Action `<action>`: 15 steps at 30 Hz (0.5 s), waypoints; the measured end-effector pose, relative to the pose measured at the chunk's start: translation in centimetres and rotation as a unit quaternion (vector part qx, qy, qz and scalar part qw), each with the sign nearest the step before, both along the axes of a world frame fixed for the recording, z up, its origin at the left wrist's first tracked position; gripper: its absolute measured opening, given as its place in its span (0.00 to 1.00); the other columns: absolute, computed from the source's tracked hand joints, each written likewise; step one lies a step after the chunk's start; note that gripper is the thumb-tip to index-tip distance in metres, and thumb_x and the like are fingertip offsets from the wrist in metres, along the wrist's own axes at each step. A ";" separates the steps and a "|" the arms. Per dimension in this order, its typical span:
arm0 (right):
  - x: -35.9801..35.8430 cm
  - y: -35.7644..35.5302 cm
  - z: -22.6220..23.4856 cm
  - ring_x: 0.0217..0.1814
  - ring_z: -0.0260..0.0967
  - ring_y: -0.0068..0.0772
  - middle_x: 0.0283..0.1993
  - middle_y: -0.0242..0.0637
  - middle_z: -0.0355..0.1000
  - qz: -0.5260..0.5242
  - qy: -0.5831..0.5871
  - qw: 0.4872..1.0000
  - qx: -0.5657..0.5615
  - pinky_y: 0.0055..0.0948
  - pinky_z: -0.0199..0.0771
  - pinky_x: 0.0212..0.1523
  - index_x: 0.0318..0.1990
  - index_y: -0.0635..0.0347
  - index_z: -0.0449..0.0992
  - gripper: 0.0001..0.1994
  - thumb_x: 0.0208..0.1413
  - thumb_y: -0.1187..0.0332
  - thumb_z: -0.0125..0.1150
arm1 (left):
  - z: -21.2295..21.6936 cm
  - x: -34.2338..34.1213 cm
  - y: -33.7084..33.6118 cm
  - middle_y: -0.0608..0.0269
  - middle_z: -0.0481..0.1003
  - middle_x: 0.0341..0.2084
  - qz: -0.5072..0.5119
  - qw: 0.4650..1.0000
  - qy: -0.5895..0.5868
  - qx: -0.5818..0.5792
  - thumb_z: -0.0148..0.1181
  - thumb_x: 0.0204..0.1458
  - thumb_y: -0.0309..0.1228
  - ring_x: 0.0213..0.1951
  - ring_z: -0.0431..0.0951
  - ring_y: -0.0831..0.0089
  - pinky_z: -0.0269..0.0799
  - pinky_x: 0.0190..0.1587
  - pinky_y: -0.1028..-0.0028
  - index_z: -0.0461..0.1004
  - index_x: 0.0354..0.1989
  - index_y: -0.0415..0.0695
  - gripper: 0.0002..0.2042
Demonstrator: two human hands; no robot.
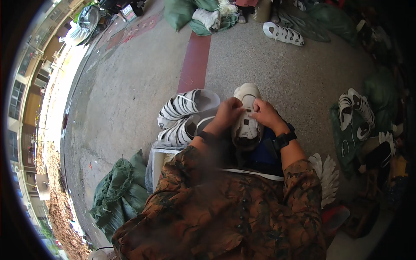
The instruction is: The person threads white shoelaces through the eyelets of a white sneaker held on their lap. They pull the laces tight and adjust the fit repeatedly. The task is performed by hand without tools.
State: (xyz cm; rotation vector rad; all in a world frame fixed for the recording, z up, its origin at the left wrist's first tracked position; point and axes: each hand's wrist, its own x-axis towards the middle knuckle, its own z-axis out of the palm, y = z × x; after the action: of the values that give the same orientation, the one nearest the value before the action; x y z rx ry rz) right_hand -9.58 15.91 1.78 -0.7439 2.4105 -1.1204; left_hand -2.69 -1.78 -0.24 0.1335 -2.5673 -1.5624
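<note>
One pale shoe (248,128) sits before the person's lap, its toe pointing away, with two hands on it. The left hand (229,113) and the right hand (266,115) are close together, each with fingers pinched on the shoe's upper; whatever lies between the fingertips is too small to make out. Two small dark marks show on the upper and a smaller one nearer the opening; none is readable. Something blue (263,152) lies underneath, mostly hidden.

One black watch (285,139) is on the right wrist, one dark band (206,137) on the left; both sleeves are camouflage.

Just left of the hands, at least two striped shoes (175,109) lie one nearer than the other, partly overlapping, above a pale-rimmed box (166,151) that the left sleeve partly hides. One green sack (123,190) slumps nearer the person.

On the floor (130,78) ahead lies one white shoe (284,34). At least three shoes (345,112) lie at right, near dim clutter. Far off, one card (128,13) bears illegible print; another person's feet (242,18) are cut off above.
</note>
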 end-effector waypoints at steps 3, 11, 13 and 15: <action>0.2 0.0 0.3 0.28 0.67 0.41 0.24 0.42 0.67 -0.024 0.032 0.999 -0.003 0.36 0.67 0.32 0.25 0.62 0.65 0.14 0.39 0.68 0.67 | -1.4 -0.6 -0.2 0.61 0.74 0.22 -0.047 0.999 0.023 0.011 0.60 0.44 0.26 0.27 0.74 0.74 0.70 0.33 0.73 0.74 0.27 0.40 0.04; 0.5 -0.6 -0.3 0.28 0.70 0.50 0.24 0.47 0.70 0.009 0.134 0.991 0.025 0.39 0.68 0.31 0.25 0.64 0.68 0.11 0.39 0.70 0.66 | -0.8 -0.5 1.1 0.53 0.75 0.22 -0.022 0.998 0.019 -0.047 0.60 0.43 0.29 0.27 0.77 0.60 0.72 0.32 0.68 0.75 0.25 0.40 0.05; 0.4 -0.4 0.3 0.33 0.71 0.52 0.26 0.48 0.71 0.002 0.119 0.992 0.042 0.42 0.70 0.33 0.26 0.64 0.69 0.12 0.40 0.68 0.66 | -0.5 -0.7 1.1 0.53 0.75 0.21 -0.001 0.998 0.034 -0.059 0.61 0.42 0.29 0.27 0.77 0.60 0.72 0.32 0.68 0.75 0.25 0.40 0.06; 0.4 -0.6 0.7 0.35 0.71 0.53 0.28 0.48 0.72 0.000 0.109 0.992 0.059 0.43 0.71 0.35 0.27 0.64 0.70 0.12 0.41 0.67 0.65 | -0.4 -0.6 0.5 0.51 0.76 0.23 -0.010 0.997 0.014 -0.069 0.61 0.43 0.30 0.28 0.78 0.58 0.72 0.33 0.66 0.76 0.25 0.40 0.06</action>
State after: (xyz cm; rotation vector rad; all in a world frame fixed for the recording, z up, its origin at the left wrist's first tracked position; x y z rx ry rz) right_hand -9.17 15.28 2.43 -0.8674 2.6307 -0.9290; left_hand -3.32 -1.28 -0.66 0.0718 -2.6507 -1.3773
